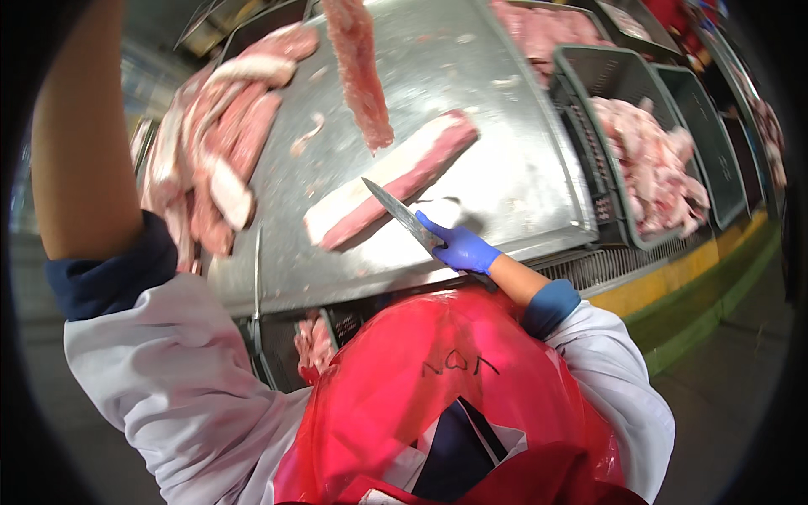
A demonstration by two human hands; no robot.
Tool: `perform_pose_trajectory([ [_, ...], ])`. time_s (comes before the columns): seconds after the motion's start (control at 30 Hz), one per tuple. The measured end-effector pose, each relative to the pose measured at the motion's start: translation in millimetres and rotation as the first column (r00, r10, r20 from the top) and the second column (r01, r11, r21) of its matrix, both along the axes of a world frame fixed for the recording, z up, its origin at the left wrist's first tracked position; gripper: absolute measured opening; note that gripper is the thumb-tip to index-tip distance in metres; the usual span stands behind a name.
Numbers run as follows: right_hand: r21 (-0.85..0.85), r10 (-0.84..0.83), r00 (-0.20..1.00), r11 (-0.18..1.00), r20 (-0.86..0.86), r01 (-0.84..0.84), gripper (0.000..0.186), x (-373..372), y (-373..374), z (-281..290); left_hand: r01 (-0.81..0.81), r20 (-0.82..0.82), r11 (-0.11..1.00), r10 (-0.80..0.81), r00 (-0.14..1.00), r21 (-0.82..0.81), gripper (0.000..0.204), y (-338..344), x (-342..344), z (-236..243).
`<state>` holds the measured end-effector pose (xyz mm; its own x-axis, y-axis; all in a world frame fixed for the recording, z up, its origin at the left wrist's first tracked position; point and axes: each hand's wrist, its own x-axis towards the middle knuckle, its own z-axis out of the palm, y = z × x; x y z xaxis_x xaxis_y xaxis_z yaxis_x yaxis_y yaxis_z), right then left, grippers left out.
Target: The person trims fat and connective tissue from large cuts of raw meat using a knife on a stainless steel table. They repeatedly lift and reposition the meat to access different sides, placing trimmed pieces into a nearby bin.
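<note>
My right hand [465,250], in a blue glove, grips a knife [401,212] with the thumb stretched out along it. Its blade points up and left, the tip by a long piece of meat [391,179] with a white fat layer, lying on the metal table [522,151]. I cannot tell whether the blade touches it. Above that piece hangs a narrow strip of meat [358,71], its upper end cut off by the picture's edge. My left forearm [88,126] reaches up on the left; the left hand is out of view, so what it holds does not show.
Several long meat cuts [220,151] are heaped at the table's left. On the right, a grey crate [596,59] holds pale trimmings [644,160], beside another crate [715,160]. Below the front edge stands a bin with meat scraps [314,341]. Small scraps [308,135] lie on the tabletop.
</note>
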<state>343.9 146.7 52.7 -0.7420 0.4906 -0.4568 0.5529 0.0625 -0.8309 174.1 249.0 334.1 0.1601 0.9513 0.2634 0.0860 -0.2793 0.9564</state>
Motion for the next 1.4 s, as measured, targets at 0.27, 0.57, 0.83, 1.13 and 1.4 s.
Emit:
perform_pose_trajectory([
  [0.27,0.082,-0.425,0.902,0.899,-0.077,0.431,0.08,160,22,-6,0.322,-0.48,0.867,-0.112,0.87,0.38,0.047,119,270,3],
  [0.57,0.182,-0.498,0.861,0.842,-0.099,0.508,0.081,196,46,-50,0.632,-0.82,0.616,0.039,0.571,0.469,0.059,126,375,-101],
  [0.83,-0.045,-0.554,0.745,0.812,-0.372,0.582,0.085,141,90,-49,-0.287,-0.937,0.957,0.139,0.32,0.044,0.097,-20,-117,-275],
  [1.13,-0.154,-0.726,0.681,0.687,-0.098,0.71,0.086,2,232,-51,-0.408,-0.948,0.911,0.075,0.309,-0.061,0.108,-122,-165,-322],
  [1.4,-0.22,-0.734,0.671,0.675,-0.103,0.704,0.081,3,158,-34,-0.376,-0.932,0.926,0.13,0.337,-0.007,0.11,-121,-174,-327],
])
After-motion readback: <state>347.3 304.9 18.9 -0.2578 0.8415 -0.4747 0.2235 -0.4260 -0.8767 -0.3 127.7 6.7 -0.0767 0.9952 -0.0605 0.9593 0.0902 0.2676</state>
